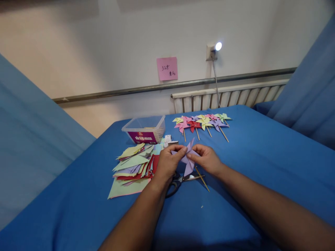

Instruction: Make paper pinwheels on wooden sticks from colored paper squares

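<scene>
A purple paper pinwheel [188, 166] is held up between my two hands over the blue cloth. My left hand [171, 158] pinches its left side near the centre with thumb and fingers. From the other side, my right hand [206, 158] grips it, thumb close to the middle. Below the pinwheel lies a thin wooden stick [202, 179]; whether it is joined to the pinwheel I cannot tell. Dark-handled scissors [175, 186] rest under my hands, blades pointing right, partly hidden by my left wrist.
Left of my hands is a pile of coloured paper pieces [134, 162]. Behind it stands a clear plastic box [146, 123] with sticks inside. Several finished pinwheels on sticks [193, 125] lie at the back. The blue cloth [251, 153] covers the table; a radiator [235, 96] lines the wall.
</scene>
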Motion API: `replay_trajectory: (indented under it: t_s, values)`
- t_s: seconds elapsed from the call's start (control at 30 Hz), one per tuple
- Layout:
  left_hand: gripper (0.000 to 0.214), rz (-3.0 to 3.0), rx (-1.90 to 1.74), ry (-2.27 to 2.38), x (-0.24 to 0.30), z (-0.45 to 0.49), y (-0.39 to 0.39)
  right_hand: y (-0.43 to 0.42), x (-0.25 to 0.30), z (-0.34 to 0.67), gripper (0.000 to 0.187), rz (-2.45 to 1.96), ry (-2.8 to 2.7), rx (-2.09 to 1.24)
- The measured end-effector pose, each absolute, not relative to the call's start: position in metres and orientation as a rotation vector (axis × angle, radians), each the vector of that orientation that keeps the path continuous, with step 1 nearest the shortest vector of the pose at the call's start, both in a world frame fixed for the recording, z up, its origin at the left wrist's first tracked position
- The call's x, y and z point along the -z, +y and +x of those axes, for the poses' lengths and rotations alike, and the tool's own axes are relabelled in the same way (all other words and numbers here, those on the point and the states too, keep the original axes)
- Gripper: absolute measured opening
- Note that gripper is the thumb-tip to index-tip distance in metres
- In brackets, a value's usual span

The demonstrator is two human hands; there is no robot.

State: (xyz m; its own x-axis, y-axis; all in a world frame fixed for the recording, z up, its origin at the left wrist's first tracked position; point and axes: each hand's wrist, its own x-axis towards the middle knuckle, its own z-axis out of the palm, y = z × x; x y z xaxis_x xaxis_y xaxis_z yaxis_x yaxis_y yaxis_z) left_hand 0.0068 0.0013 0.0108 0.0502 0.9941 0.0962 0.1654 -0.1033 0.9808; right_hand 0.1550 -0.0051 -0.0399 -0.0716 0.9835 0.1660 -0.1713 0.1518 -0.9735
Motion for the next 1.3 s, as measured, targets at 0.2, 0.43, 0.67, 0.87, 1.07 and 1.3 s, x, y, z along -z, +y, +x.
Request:
replay_trajectory:
  t_s: [0.2, 0.43, 0.67, 0.87, 1.07, 1.3]
  values:
    - [0.029, 1.330, -1.178, 1.236, -0.008, 0.006, 0.002, -0.007, 0.040, 0.155, 0.022, -0.948, -1.248, -1.223]
    - [0.037, 1.236, -1.167, 1.153, -0.001, 0.005, 0.004, -0.005, 0.038, 0.156, 0.025, -0.905, -1.172, -1.279]
    - [0.033, 1.252, -1.242, 1.114, -0.003, 0.005, 0.005, -0.004, 0.032, 0.159, 0.030, -0.937, -1.100, -1.270]
    - [0.017, 1.568, -1.270, 1.224, -0.008, 0.006, 0.001, -0.006, 0.032, 0.156, 0.029, -0.930, -1.125, -1.249]
    - [0.026, 1.407, -1.227, 1.218, -0.005, 0.006, 0.003, -0.005, 0.034, 0.157, 0.029, -0.911, -1.066, -1.298]
    - [0.047, 1.068, -1.235, 1.015, -0.007, 0.005, 0.005, -0.001, 0.032, 0.165, 0.028, -0.848, -0.776, -1.461]
